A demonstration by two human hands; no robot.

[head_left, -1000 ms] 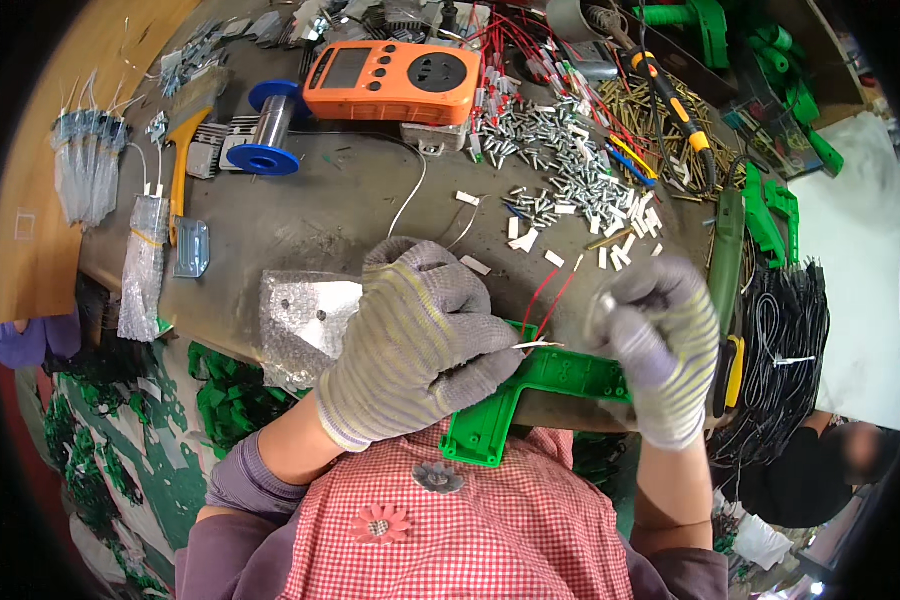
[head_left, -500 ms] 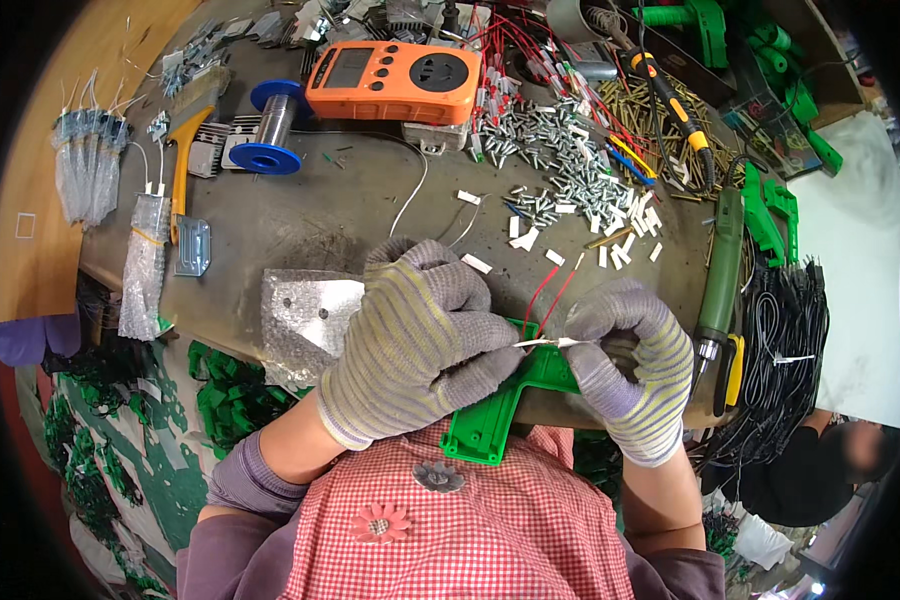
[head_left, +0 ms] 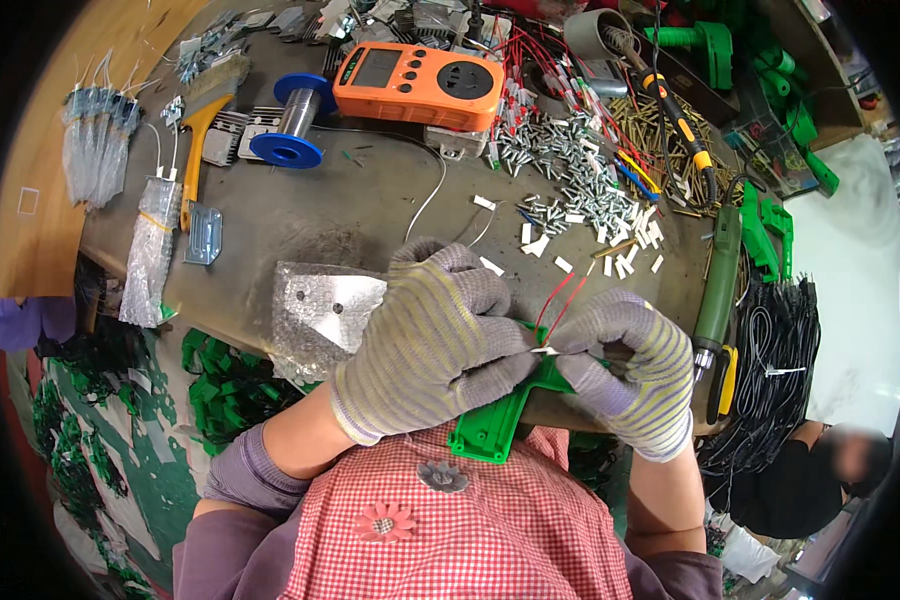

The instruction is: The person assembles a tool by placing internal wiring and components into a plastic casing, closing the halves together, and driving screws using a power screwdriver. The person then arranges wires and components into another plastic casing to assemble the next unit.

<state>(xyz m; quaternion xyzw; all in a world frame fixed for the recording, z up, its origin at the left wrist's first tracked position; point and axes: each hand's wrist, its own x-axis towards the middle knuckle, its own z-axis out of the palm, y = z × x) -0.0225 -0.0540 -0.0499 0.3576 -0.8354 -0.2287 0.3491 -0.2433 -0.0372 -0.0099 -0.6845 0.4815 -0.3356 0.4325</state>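
Both hands wear grey gloves with yellowish stripes and meet in the middle at the bench's near edge. My left hand (head_left: 438,345) pinches a thin white wire (head_left: 544,350) between thumb and fingers. From the other side, my right hand (head_left: 630,365) pinches the same wire's end, its fingertips nearly touching the left ones. Beneath the hands lies a green plastic housing (head_left: 490,428), partly hidden by them. Two red wires (head_left: 568,305) rise out of it between my hands, with pale tips. A bubble-wrap piece (head_left: 320,315) with a whitish plate lies left of my left hand.
An orange meter (head_left: 420,85), a solder spool (head_left: 295,120) and a brush (head_left: 202,130) stand further back. Screws (head_left: 580,180) and white sleeves are heaped at right centre. A green electric screwdriver (head_left: 720,290) and black cables (head_left: 770,370) lie right; another person (head_left: 795,480) is beyond.
My hands have drawn closer together, so less white wire shows between the fingertips. The bench and its things sit slightly further right and lower in the view.
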